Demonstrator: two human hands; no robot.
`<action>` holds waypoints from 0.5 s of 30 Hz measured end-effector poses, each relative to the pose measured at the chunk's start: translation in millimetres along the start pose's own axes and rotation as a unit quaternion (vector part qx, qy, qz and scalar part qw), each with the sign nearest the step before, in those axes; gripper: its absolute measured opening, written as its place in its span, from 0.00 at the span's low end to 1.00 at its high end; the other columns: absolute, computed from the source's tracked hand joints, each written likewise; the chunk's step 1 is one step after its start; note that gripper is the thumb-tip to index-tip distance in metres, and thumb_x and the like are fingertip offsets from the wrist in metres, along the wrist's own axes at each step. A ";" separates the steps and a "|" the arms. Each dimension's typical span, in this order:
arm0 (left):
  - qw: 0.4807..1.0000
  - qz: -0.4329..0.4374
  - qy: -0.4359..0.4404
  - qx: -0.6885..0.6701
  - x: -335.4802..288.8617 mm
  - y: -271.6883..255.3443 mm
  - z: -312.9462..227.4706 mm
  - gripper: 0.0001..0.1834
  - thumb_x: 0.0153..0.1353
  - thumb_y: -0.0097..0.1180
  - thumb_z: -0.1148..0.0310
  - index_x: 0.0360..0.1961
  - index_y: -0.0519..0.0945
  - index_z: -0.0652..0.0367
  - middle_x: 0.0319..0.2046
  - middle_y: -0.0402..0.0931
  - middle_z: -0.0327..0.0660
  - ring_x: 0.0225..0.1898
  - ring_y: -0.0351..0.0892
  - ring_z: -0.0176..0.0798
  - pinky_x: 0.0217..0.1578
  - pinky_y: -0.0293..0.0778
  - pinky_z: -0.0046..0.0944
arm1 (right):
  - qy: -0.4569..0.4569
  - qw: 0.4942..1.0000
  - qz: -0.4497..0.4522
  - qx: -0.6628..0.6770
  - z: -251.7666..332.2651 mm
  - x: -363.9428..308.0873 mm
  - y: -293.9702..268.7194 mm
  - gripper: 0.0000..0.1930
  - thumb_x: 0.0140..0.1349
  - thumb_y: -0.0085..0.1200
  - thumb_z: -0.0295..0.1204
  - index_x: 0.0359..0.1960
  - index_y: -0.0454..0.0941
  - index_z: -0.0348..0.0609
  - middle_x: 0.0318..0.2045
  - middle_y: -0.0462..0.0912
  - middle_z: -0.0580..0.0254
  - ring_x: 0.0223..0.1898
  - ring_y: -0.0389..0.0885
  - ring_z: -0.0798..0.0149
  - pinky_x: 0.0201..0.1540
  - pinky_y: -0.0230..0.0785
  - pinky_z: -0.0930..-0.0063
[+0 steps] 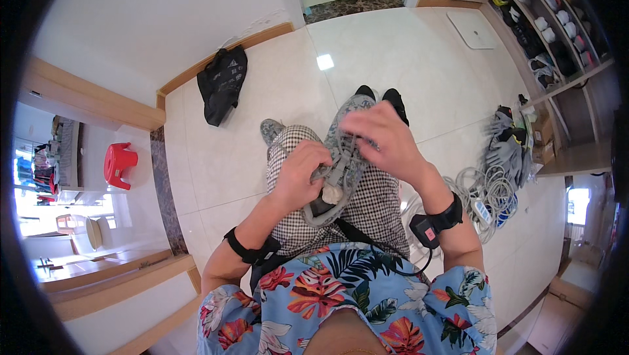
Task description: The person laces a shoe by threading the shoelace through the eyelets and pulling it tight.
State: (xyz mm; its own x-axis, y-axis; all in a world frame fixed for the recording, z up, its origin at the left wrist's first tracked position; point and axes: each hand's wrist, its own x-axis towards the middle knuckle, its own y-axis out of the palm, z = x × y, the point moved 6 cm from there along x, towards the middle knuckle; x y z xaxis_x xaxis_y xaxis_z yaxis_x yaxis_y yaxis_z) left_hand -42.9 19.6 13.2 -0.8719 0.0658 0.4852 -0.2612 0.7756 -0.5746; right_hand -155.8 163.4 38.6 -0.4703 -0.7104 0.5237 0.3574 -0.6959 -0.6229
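A grey patterned lace-up sneaker (354, 179) lies across my lap, its toe pointing away from me and its opening toward me. A pale crumpled wad (332, 193) shows inside the opening. My left hand (303, 170) is closed on the sneaker's left edge beside the tongue (339, 170). Over the front of the lacing, my right hand (383, 139) has its fingers curled at the shoelace (347, 145); slight blur softens the fingertips. A matching sneaker (272, 130) shows beyond my left knee. My legs are in checked trousers (288, 214).
Black footwear (396, 103) shows beyond the sneaker's toe. A black bag (223, 85) lies by the wall, and a red stool (120, 166) stands at left. Coiled grey cables (485, 191) and grey gloves (506, 152) lie at right. A shoe rack (550, 34) and white scale (471, 30) are farther back.
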 end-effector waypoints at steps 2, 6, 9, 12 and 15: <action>1.000 0.002 0.000 0.000 0.5 0.5 -0.7 0.22 0.34 0.58 0.88 0.36 0.77 0.61 0.37 0.78 0.45 0.44 0.77 0.54 0.46 0.76 0.47 | -0.073 0.994 0.075 -0.021 13.6 1.2 11.1 0.11 0.50 0.59 0.23 0.37 0.84 0.43 0.43 0.81 0.68 0.48 0.76 0.60 0.43 0.75 0.68; 1.000 0.016 0.008 -0.003 2.4 1.3 -3.1 0.23 0.33 0.58 0.88 0.36 0.77 0.61 0.37 0.78 0.46 0.44 0.77 0.54 0.45 0.75 0.47 | -0.119 0.975 0.142 -0.124 18.5 3.4 22.4 0.04 0.51 0.57 0.27 0.28 0.79 0.43 0.36 0.78 0.65 0.43 0.75 0.59 0.41 0.73 0.67; 1.000 0.010 -0.002 0.000 0.1 0.4 0.7 0.23 0.33 0.58 0.88 0.37 0.76 0.61 0.37 0.78 0.46 0.44 0.77 0.55 0.45 0.75 0.47 | -0.123 0.961 0.129 -0.210 21.5 5.0 24.9 0.03 0.52 0.55 0.28 0.28 0.76 0.44 0.34 0.76 0.62 0.43 0.74 0.57 0.41 0.70 0.64; 1.000 -0.003 0.003 0.000 -1.2 -0.8 -0.6 0.23 0.34 0.58 0.88 0.37 0.76 0.61 0.37 0.78 0.46 0.44 0.77 0.55 0.45 0.75 0.46 | -0.065 0.969 0.026 -0.235 -3.8 2.8 14.5 0.06 0.52 0.55 0.25 0.33 0.76 0.43 0.36 0.76 0.60 0.43 0.74 0.54 0.41 0.69 0.63; 1.000 -0.008 0.013 0.002 1.2 0.8 -5.6 0.23 0.34 0.58 0.88 0.36 0.76 0.61 0.37 0.78 0.46 0.43 0.77 0.55 0.44 0.75 0.46 | 0.027 0.980 -0.080 -0.181 -35.9 -0.5 -4.5 0.09 0.53 0.58 0.20 0.37 0.76 0.41 0.38 0.77 0.57 0.42 0.75 0.51 0.42 0.71 0.61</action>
State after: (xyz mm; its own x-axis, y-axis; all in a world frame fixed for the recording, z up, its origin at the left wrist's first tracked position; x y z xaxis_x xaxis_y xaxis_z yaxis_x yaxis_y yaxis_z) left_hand -41.8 23.8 17.0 -0.8566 0.0691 0.5113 -0.2774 0.7740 -0.5692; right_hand -186.1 170.7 20.2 -0.5416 -0.5817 0.6068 -0.0302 -0.7079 -0.7056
